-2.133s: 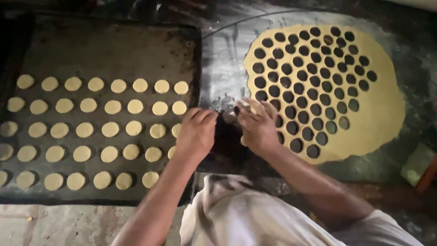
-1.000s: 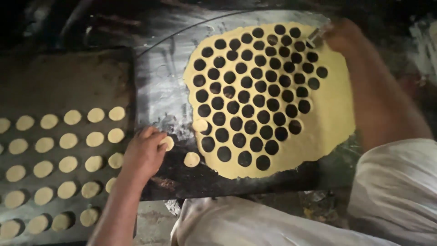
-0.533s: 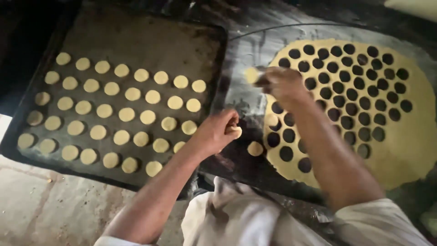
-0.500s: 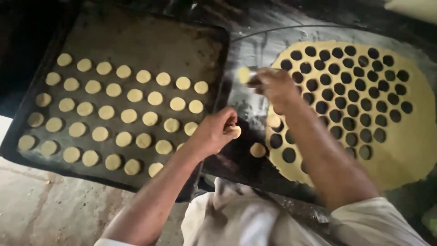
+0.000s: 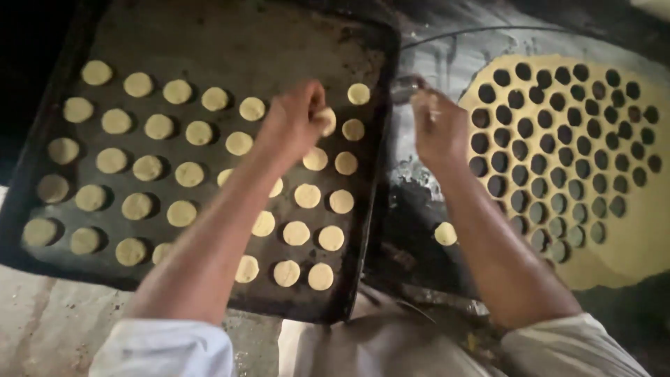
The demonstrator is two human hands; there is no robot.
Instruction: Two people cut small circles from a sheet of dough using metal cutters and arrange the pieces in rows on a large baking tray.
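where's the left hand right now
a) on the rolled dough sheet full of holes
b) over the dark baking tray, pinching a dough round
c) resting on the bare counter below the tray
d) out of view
b) The left hand is over the dark baking tray, pinching a pale dough round near the other rounds laid in rows, while the right hand is raised beside the holed dough sheet.

Dim, warm light with dark corners; soft focus and slight motion blur.

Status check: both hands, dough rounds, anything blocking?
Left hand over tray, grip shut on dough round. Right hand raised beside dough sheet, holding small cutter. Nothing blocking.
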